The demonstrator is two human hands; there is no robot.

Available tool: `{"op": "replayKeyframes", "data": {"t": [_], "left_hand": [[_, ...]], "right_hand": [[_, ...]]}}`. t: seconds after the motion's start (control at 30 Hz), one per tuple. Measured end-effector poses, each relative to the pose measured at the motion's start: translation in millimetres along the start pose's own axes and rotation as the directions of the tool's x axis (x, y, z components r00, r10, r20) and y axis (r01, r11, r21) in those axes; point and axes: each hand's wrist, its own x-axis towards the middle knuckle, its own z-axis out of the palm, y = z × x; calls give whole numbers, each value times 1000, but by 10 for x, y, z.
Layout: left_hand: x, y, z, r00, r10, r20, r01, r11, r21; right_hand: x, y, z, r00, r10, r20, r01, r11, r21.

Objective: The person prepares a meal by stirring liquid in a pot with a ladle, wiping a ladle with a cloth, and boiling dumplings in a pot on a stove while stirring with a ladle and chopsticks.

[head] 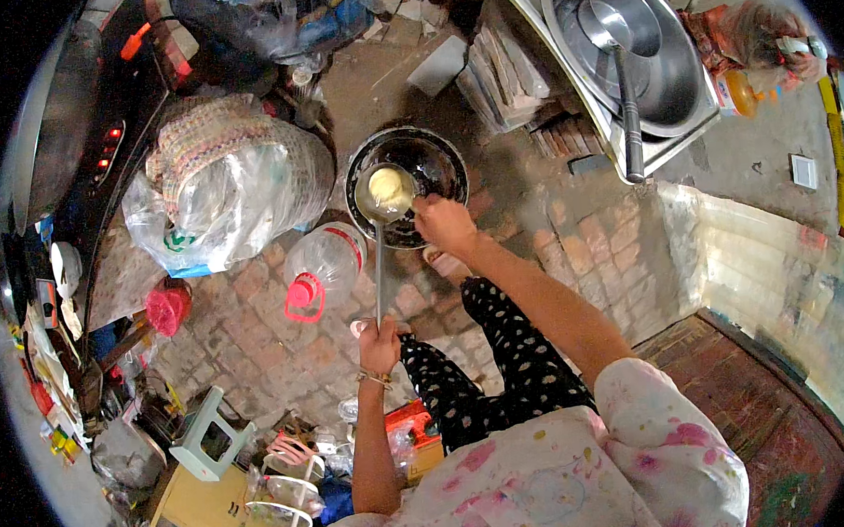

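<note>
My left hand [379, 349] is closed around the long metal handle of a ladle [379, 266]. The ladle's bowl is over a round dark basin [441, 154] with a shiny wet inside. In that bowl lies a pale yellow rounded lump [387, 184], with some clear liquid beside it; what it is made of cannot be told. My right hand [445, 222] reaches in from the right, its fingertips bent at the ladle's right rim. Whether those fingers grip the rim or a small thing is hidden.
A clear plastic jug with a red cap [304, 291] stands left of the basin. Behind it is a bulging plastic-wrapped bundle [243, 180]. Upper right, a steel bowl [680, 95] holds a long-handled pan [631, 127]. A grey-green stool [212, 439] is lower left.
</note>
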Motion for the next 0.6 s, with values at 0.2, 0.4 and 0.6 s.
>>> {"op": "replayKeyframes", "data": {"t": [0.2,0.4,0.6], "left_hand": [[109,228,-123,818,-541,194,575,762,-298],[99,165,-94,802,-593,76,597,800,-64],[261,412,-306,759,-646,81,647,762,11]], "right_hand": [[-230,-86,5,997,-67,-42,67,998,-13],[-150,-5,-27,996,86,-31,-86,996,16],[-423,8,-143,994,99,-39,-87,966,242]]}}
